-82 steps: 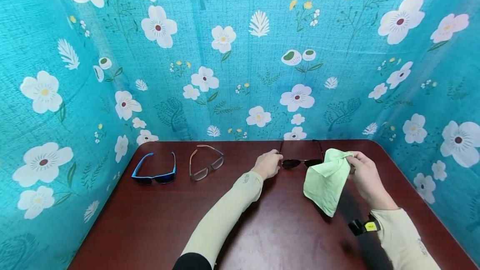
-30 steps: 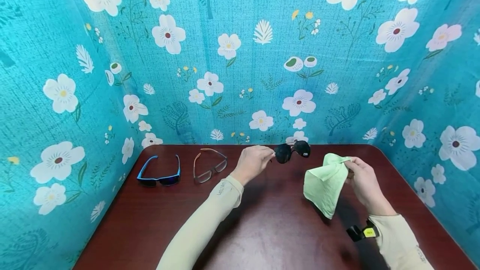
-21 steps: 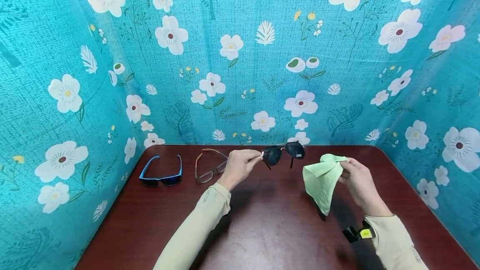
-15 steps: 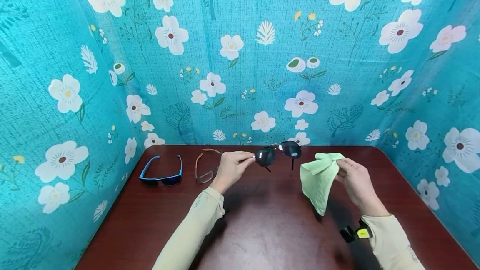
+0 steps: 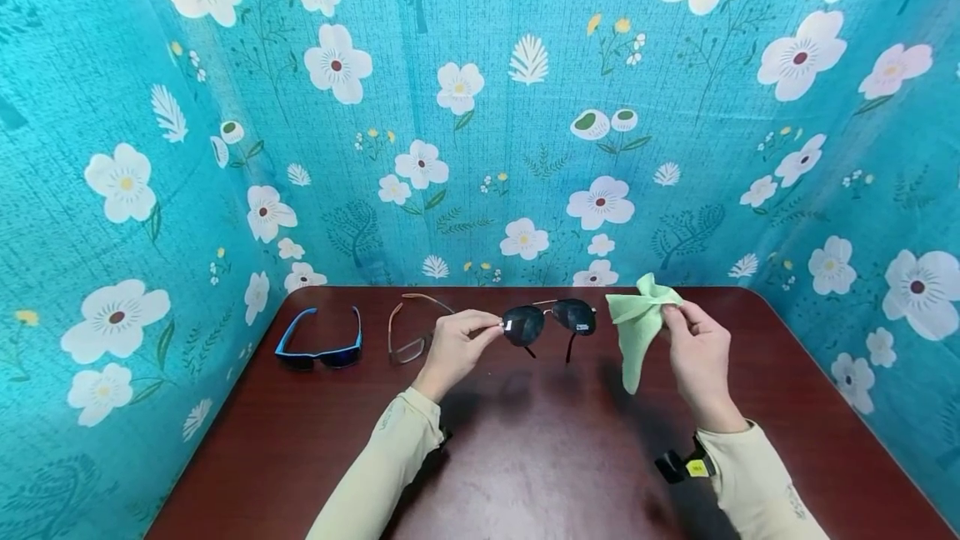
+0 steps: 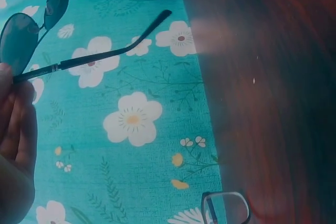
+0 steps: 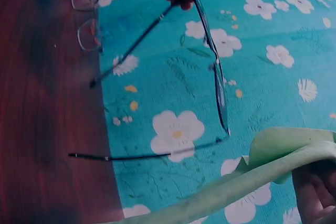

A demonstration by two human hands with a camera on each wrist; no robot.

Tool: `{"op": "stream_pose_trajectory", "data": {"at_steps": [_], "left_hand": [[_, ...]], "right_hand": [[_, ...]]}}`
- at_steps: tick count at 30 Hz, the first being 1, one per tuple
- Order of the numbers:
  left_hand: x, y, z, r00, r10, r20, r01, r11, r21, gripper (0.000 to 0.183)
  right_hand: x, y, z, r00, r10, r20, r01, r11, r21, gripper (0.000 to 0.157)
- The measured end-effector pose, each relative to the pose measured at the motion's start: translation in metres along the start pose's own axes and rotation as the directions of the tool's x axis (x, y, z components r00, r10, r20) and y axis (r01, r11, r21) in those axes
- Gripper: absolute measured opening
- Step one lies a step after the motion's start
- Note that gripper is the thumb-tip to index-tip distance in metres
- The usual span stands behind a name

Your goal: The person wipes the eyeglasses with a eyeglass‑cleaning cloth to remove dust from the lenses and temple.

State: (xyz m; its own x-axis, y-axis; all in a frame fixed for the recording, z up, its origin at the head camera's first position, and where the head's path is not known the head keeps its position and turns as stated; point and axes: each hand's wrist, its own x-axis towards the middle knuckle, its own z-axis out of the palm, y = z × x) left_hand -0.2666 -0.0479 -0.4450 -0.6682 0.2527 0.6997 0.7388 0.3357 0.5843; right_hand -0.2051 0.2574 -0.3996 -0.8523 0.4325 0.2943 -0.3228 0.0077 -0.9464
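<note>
Dark aviator sunglasses point(image 5: 523, 325) hang above the table, temples unfolded. My left hand point(image 5: 454, 348) pinches them by the corner of one lens, between thumb and fingers. In the left wrist view the sunglasses point(image 6: 19, 43) show both black temples reaching rightward. My right hand point(image 5: 701, 361) pinches a light green cloth point(image 5: 639, 327) near its top, and the rest droops down. Cloth and sunglasses are close together, with a gap between them in the head view. The right wrist view has the cloth point(image 7: 262, 174) below the sunglasses point(image 7: 216, 72).
Blue-framed sunglasses point(image 5: 318, 357) lie at the table's left. Beside them, clear-lens glasses point(image 5: 410, 351) with orange-brown temples are partly covered by my left hand. The reddish-brown table point(image 5: 495, 473) ends at a blue floral curtain point(image 5: 480, 132) behind and at both sides.
My left hand has lifted the aviator sunglasses off the table's back and brought them left and nearer. My right hand has moved left with the cloth, towards the sunglasses, and raised it slightly.
</note>
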Motion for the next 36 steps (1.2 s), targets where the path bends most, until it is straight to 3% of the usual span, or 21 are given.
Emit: {"op": "stream_pose_trajectory", "data": {"at_steps": [5, 9, 17, 22, 26, 30, 33, 35, 36], "left_hand": [[0.0, 0.003, 0.004, 0.996, 0.007, -0.088, -0.009, 1.0, -0.015, 0.01], [0.003, 0.01, 0.008, 0.988, 0.036, -0.148, -0.043, 0.998, -0.046, 0.01], [0.004, 0.021, 0.021, 0.988, 0.086, -0.129, -0.098, 0.991, -0.09, 0.01], [0.003, 0.022, 0.027, 0.992, 0.088, -0.093, -0.097, 0.991, -0.092, 0.007], [0.004, 0.022, 0.028, 0.992, 0.106, -0.074, -0.108, 0.994, -0.026, 0.006], [0.005, 0.023, 0.03, 0.982, 0.175, -0.063, -0.17, 0.982, 0.088, 0.006], [0.005, 0.023, 0.033, 0.976, 0.212, -0.044, -0.205, 0.97, 0.129, 0.005], [0.004, 0.024, 0.035, 0.973, 0.228, -0.032, -0.222, 0.966, 0.134, 0.004], [0.004, 0.024, 0.036, 0.973, 0.23, -0.027, -0.225, 0.965, 0.132, 0.005]], "right_hand": [[-0.007, 0.008, 0.012, 0.994, 0.068, 0.088, -0.077, 0.991, 0.107, 0.02], [-0.014, 0.013, 0.023, 0.974, 0.137, 0.183, -0.17, 0.97, 0.174, 0.019], [-0.023, 0.017, 0.043, 0.917, 0.241, 0.317, -0.317, 0.924, 0.214, 0.02], [-0.026, 0.016, 0.048, 0.908, 0.255, 0.334, -0.336, 0.917, 0.215, 0.026], [-0.03, 0.009, 0.051, 0.938, 0.207, 0.278, -0.24, 0.967, 0.09, 0.025], [-0.034, 0.003, 0.055, 0.98, 0.077, 0.183, -0.064, 0.995, -0.079, 0.027], [-0.033, 0.002, 0.057, 0.991, -0.08, 0.104, 0.096, 0.982, -0.161, 0.023], [-0.033, 0.003, 0.06, 0.974, -0.214, 0.08, 0.227, 0.947, -0.229, 0.017], [-0.032, 0.004, 0.062, 0.953, -0.289, 0.089, 0.303, 0.916, -0.264, 0.015]]}}
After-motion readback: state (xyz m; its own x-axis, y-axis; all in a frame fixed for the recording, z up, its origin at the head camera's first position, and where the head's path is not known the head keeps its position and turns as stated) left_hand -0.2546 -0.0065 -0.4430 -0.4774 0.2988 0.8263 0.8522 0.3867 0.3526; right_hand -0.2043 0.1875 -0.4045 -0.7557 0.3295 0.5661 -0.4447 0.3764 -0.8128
